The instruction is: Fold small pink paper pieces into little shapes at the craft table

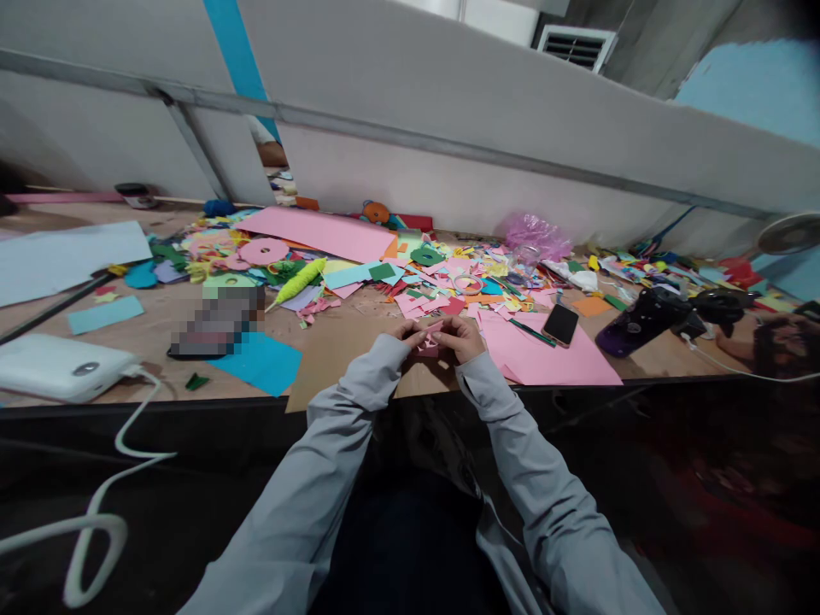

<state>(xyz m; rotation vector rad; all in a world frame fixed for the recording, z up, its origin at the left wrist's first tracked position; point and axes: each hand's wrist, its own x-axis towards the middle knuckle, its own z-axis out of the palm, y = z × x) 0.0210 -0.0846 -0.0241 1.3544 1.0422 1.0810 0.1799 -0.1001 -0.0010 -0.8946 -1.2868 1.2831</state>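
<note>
Near the table's front edge, my left hand (407, 333) and my right hand (462, 338) hold a small pink paper piece (430, 341) between them, with thumbs and fingers pinched on it. The piece seems to have cut-out openings, though its exact shape is too small to tell. Under my hands lies a brown cardboard sheet (333, 354). Large pink paper sheets (557, 363) lie just right of my right hand, with a dark green pen (531, 332) and a phone (560, 325) on them. Coloured paper scraps (442, 278) are heaped beyond my hands.
On the left are a blue sheet (266, 363), a blurred phone-like object (218, 323) and a white device (64, 367) with a cable. A yellow-green yarn bundle (301, 282) lies behind. To the right stand a dark bottle (644, 320) and a person's arm (736, 342).
</note>
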